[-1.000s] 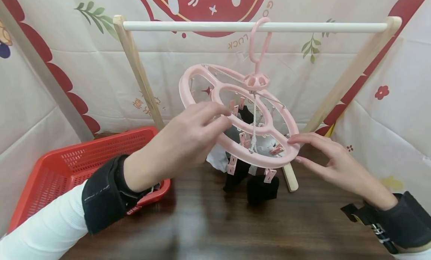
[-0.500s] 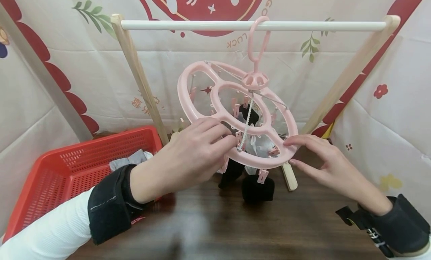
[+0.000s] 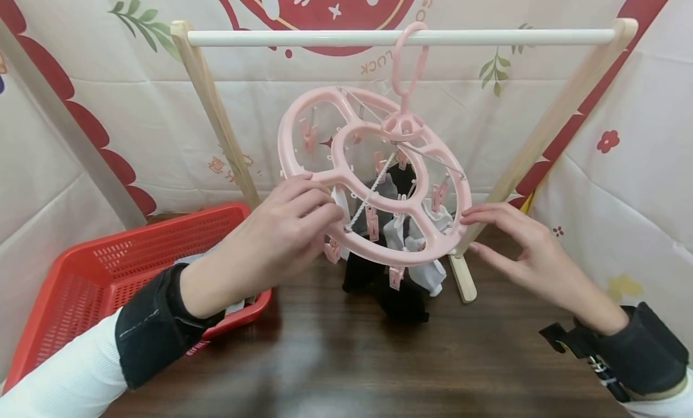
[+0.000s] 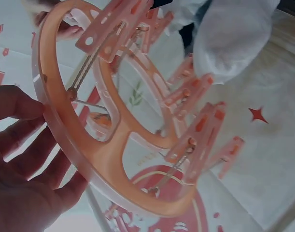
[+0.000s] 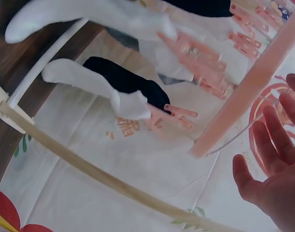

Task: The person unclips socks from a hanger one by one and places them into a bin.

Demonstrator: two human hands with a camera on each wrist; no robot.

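Note:
A pink clip hanger (image 3: 400,255) hangs tilted by its hook from a white rail. Pegs under its ring hold several socks, among them a black sock (image 3: 403,301), a white sock (image 5: 84,79) and a grey one. My left hand (image 3: 271,243) grips the ring's left rim, with thumb and fingers at the outer edge in the left wrist view. On the other side, my right hand (image 3: 522,255) has its fingers extended, index fingertip at the right rim and thumb apart from it. Several pink pegs (image 4: 200,140) near the left hand carry nothing.
A red basket (image 3: 81,255) with grey cloth inside stands at the left on the dark wooden table (image 3: 325,370). The white rail (image 3: 298,38) spans two wooden legs, one foot (image 3: 463,279) just below the right hand. A printed cloth (image 3: 622,195) encloses the back and sides.
The hanger has turned, its near edge and the black sock swinging left. My left hand moved right along the rim, then back left with it. The right hand stays at the right rim.

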